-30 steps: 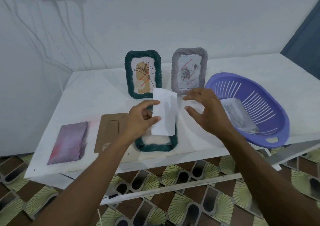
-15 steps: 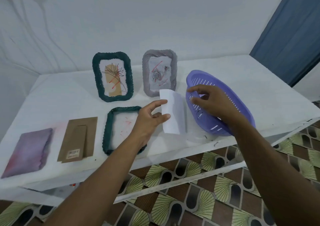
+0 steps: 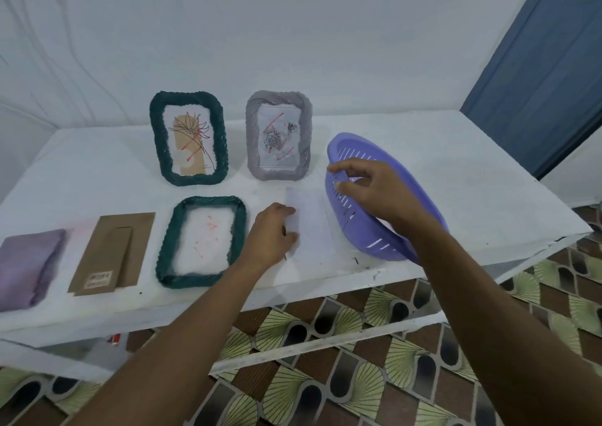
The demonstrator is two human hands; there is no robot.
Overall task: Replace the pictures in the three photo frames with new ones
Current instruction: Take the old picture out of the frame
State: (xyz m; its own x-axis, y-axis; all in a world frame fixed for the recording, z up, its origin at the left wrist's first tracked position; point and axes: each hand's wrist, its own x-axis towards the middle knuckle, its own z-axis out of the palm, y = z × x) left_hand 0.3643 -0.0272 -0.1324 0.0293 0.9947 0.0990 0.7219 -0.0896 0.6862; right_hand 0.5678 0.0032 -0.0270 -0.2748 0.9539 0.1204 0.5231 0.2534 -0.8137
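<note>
My left hand (image 3: 270,233) holds the left edge of a white picture sheet (image 3: 311,226), which lies low over the table beside an empty green frame (image 3: 202,240) lying flat. The frame's brown backing board (image 3: 112,253) is to its left. A second green frame (image 3: 189,138) and a grey frame (image 3: 278,135) stand upright behind, each with a drawing marked in red. My right hand (image 3: 374,194) is on the near-left rim of the purple basket (image 3: 368,233), fingers curled over the rim and thumb on the outer wall. The hand hides what is in the basket.
A purple pad (image 3: 27,269) lies at the far left of the white table (image 3: 472,178). The table's front edge runs just below my left wrist, with patterned floor beneath. A blue panel (image 3: 547,67) stands at the right, past the table's corner.
My left hand carried the white sheet right, off the flat green frame, and lowered it to the table. My right hand left the sheet and went to the basket's rim.
</note>
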